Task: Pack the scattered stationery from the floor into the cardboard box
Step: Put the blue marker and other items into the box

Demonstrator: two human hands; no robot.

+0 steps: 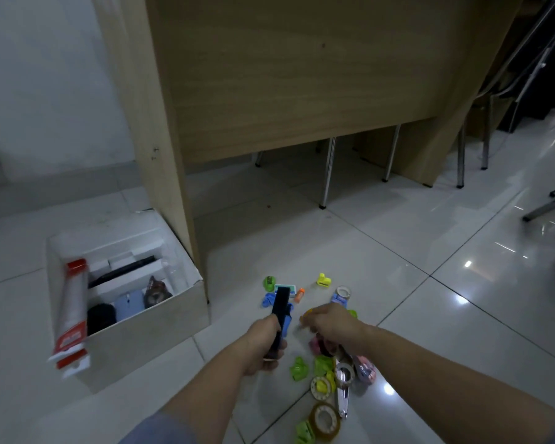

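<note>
Stationery transfer: stapler in hand

Stapler, dark and long, is clenched in the left hand, raised clear of the floor for carrying. Cardboard box stands open at nine o'clock. Right hand is curled over the pile at three o'clock, apparently pinching an orange item; tape rolls lie at five o'clock.

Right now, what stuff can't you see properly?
Head view only:
- Under the right hand: pink and orange things, mostly covered.
- Black tool in the left hand: too blurred to name.
- Box: its near wall hides the bottom.
- Green clip: cut off by the bottom edge.
</note>
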